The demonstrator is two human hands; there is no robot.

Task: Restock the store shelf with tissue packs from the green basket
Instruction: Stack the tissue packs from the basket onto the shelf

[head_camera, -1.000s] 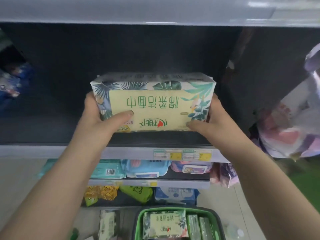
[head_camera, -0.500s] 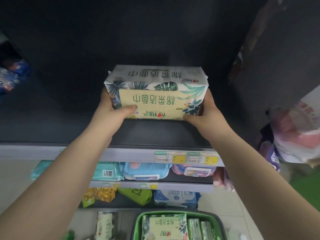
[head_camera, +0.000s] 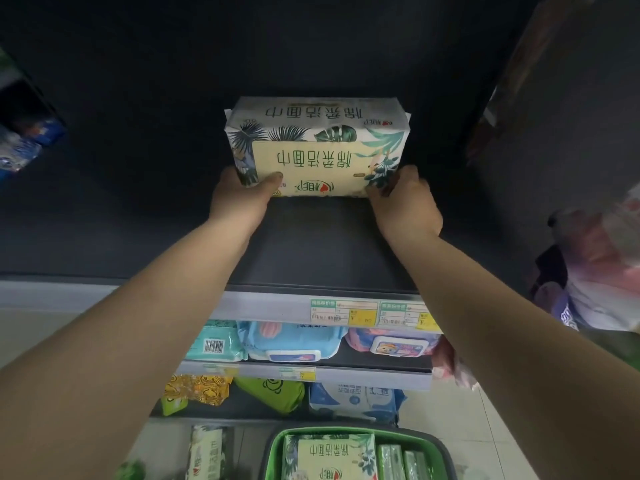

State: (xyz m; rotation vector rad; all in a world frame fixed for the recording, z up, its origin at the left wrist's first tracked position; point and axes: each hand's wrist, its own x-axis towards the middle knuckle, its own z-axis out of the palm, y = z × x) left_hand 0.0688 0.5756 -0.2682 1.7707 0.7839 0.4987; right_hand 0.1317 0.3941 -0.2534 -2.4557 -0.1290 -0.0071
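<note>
Both hands, left hand (head_camera: 239, 199) and right hand (head_camera: 405, 206), grip the tissue pack (head_camera: 317, 147) at its ends on the dark shelf (head_camera: 311, 244), fingers curled round it.

Bare forearms (head_camera: 145, 341); no sleeves

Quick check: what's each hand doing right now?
Left hand: grips the left end of the tissue pack.
Right hand: grips the pack's right end.

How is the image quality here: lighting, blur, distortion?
Head view: dim shelf bay, nearly black at the back; tissue pack lit and legible; goods at the far right edge smeared; wide-angle bending stretches both forearms and splays the frame edges.
</note>
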